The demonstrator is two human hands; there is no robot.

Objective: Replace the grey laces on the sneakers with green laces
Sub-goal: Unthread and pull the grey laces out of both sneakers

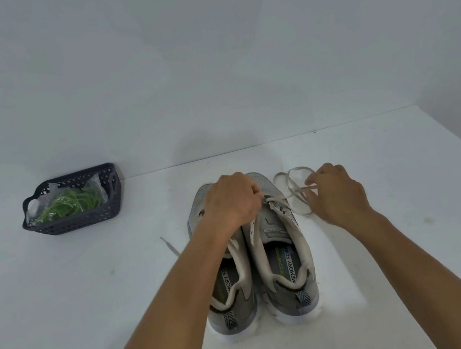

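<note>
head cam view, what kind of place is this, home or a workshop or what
Hard to say; probably a plain indoor tabletop set up for the task. A bare white table against a blank wall holds only grey sneakers and a dark basket of green laces.

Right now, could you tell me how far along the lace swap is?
Early. The grey lace hangs mostly loose from the right sneaker; the right hand pulls it while the left hand works the eyelets. The green laces wait bagged in the basket.

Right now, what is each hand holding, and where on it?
Left hand pinches the flat grey lace at the right sneaker's front eyelets; right hand pinches its loose length beside that sneaker.
</note>
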